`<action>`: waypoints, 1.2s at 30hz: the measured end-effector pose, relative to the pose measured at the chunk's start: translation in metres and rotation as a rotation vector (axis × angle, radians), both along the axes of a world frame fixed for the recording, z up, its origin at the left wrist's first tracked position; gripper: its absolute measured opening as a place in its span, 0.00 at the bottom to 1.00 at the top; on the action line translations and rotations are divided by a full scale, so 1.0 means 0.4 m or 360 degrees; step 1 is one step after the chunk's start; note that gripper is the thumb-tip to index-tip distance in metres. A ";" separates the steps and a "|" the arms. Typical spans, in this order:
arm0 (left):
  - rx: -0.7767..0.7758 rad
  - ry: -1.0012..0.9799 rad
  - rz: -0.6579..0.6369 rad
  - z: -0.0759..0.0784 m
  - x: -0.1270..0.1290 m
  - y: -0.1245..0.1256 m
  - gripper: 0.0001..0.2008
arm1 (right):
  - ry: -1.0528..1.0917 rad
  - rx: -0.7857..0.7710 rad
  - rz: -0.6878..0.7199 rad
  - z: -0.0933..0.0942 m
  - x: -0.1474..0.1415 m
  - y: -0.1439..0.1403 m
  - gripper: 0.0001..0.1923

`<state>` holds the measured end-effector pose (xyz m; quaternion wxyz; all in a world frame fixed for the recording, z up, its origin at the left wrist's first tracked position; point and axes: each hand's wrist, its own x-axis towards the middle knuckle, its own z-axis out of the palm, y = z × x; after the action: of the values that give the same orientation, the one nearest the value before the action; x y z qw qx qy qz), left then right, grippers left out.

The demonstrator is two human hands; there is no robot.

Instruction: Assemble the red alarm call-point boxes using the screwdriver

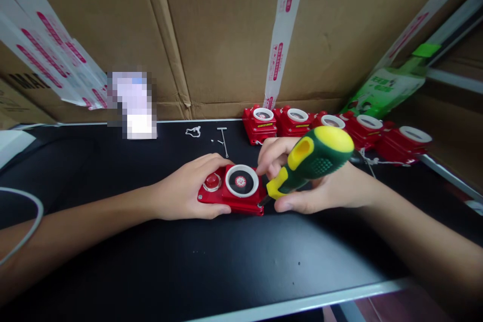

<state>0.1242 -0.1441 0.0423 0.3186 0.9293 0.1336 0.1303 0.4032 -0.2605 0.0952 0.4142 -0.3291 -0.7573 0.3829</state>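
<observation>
A red device [232,192] with a round white-rimmed window and a red push button lies flat on the black table [226,261]. My left hand [184,191] clasps its left end, thumb along the front edge. My right hand [320,186] grips a green and yellow screwdriver [311,158]. The handle points up and right, and the tip meets the device's lower right corner. My right fingertips touch the rim of the window.
Several identical red devices [332,128] stand in a row at the back right against cardboard boxes [226,35]. A small metal T-shaped key [224,140], loose screws and a wire clip [193,132] lie behind the device. A green package [381,88] leans at right.
</observation>
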 end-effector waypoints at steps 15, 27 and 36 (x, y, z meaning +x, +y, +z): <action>0.0022 -0.0003 0.0020 0.006 0.003 -0.001 0.32 | 0.0090 -0.0059 0.0217 0.008 -0.006 -0.010 0.14; 0.0025 -0.0020 0.0026 0.000 0.004 0.000 0.35 | 0.0043 -0.0037 0.0091 0.013 -0.006 -0.004 0.23; 0.0003 -0.0019 0.0007 -0.007 -0.002 0.001 0.32 | 0.0021 -0.0115 0.0003 0.009 -0.021 -0.025 0.16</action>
<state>0.1233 -0.1436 0.0396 0.3181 0.9286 0.1335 0.1368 0.3949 -0.2705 0.0990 0.4067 -0.3405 -0.7406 0.4126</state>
